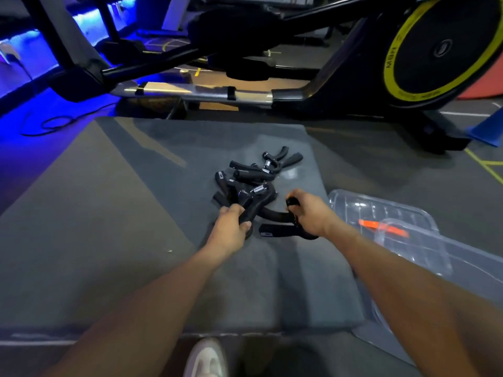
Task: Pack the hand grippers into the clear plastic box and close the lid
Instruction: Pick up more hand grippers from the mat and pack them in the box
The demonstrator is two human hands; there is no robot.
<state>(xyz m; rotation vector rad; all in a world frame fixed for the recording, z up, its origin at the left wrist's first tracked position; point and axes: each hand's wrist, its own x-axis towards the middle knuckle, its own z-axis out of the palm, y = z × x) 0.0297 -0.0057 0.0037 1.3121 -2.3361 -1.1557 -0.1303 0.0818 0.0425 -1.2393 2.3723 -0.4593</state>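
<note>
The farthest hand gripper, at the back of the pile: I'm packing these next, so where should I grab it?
Probably by one of the two handles splayed toward the right on the farthest hand gripper. They stick out clear of the pile, so come from the right, box-side.

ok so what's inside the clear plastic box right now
Through the clear plastic box only an orange piece shows, likely a latch. No hand grippers appear inside; the pile still lies on the grey mat. The right forearm hides the box's near part.
</note>
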